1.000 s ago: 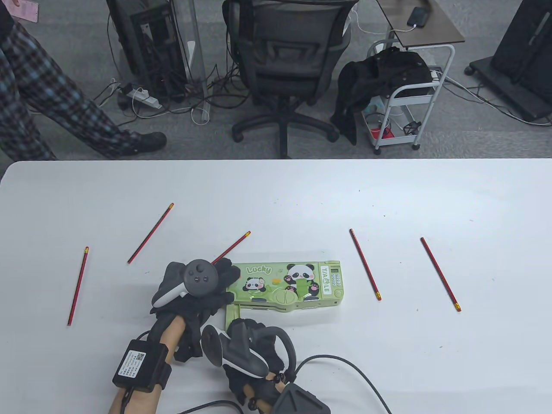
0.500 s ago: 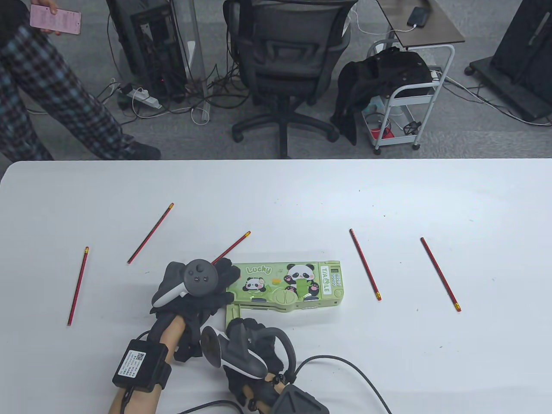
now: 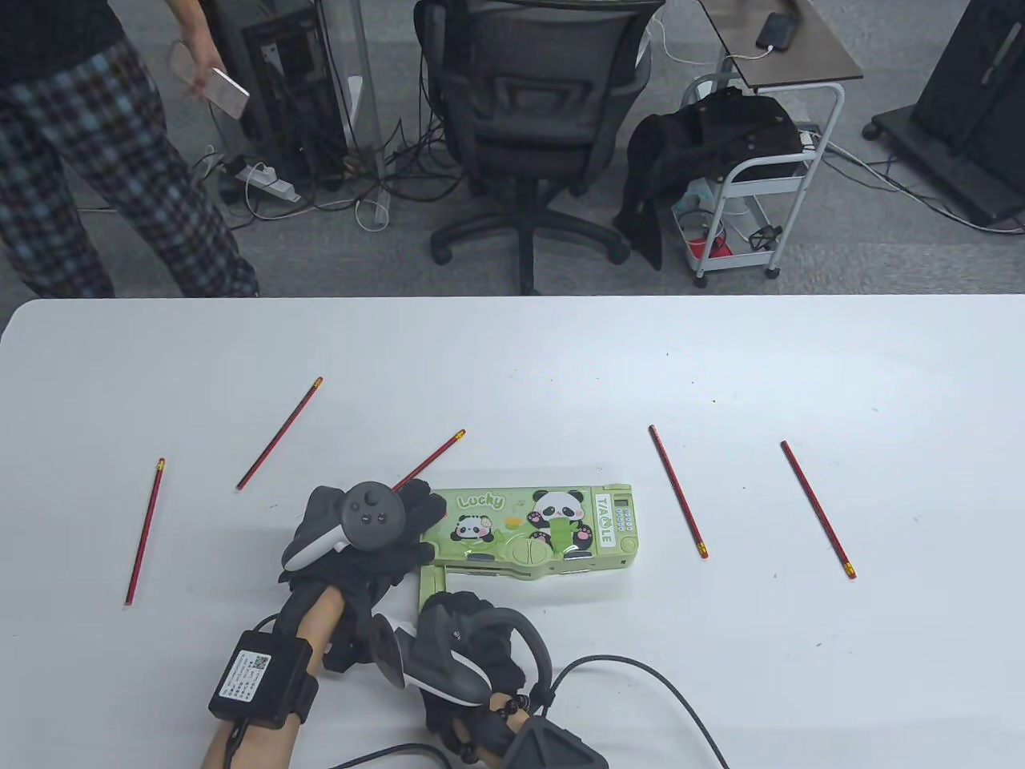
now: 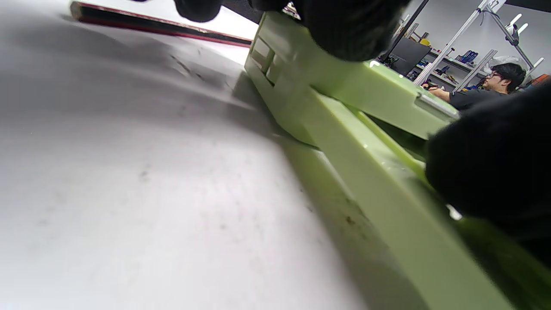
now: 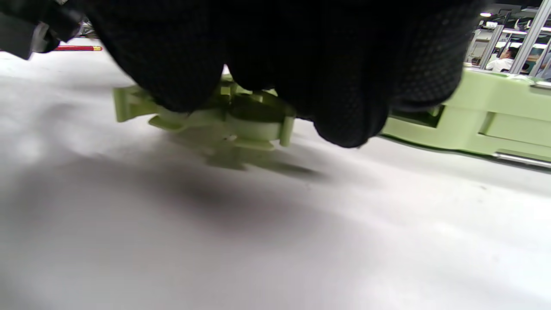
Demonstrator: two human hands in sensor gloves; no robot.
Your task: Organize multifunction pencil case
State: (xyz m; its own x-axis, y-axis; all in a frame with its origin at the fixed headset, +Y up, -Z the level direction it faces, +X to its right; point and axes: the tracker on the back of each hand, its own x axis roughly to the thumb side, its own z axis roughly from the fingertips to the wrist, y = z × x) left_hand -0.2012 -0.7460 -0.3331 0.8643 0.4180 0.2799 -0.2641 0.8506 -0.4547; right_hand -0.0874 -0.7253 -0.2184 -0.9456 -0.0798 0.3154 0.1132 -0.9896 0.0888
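We have the green pencil case (image 3: 544,529) lying flat near the front edge of the worktop (image 3: 560,360), a little left of its middle, its long axis running left to right along that edge, the printed lid facing up and the keypad end toward the worktop's right edge. Our left hand (image 3: 376,533) lies over the case's left end, fingers draped across the lid; the left wrist view shows a fingertip (image 4: 348,26) pressing down on the top, which we judge is there to pin the case so it cannot slide. Our right hand (image 3: 464,633) sits at the front left corner, where a pull-out tray (image 3: 432,573) juts from the case toward the front edge; the right wrist view shows its fingers (image 5: 344,86) curled over a small green part (image 5: 241,120) of that tray, so it grips the piece, probably to draw it out or push it home, though we cannot tell which. Five red pencils lie loose: one (image 3: 144,533) well off toward the left edge, one (image 3: 280,432) farther back, one (image 3: 432,456) touching or just beside the left hand, and two (image 3: 677,490) (image 3: 817,509) to the case's right, all slanting rather than parallel to the case. None is in the case yet, as far as we can see.
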